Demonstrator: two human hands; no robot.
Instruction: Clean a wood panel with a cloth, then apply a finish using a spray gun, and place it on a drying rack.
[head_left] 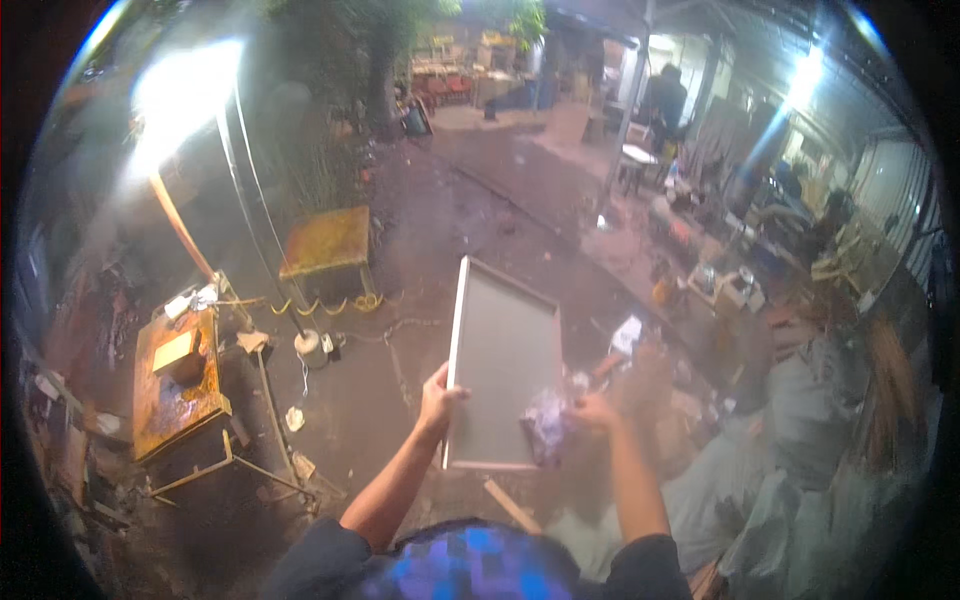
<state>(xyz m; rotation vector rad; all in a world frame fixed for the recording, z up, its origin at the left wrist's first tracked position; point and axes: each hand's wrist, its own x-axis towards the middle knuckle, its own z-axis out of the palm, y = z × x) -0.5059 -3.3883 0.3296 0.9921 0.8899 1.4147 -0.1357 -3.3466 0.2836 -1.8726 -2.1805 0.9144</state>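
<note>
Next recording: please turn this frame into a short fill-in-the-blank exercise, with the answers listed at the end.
1. Of the two long sides of the framed panel, the left hand grips the ____ one.
2. The right hand holds a crumpled wad near the panel's ____ end, not its top.
3. The pale sacks lie toward the picture's ____ side, not its left.

Missing words: left; bottom; right.

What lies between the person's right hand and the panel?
In the head view, a pale crumpled wad lies between the right hand and the panel.
</note>
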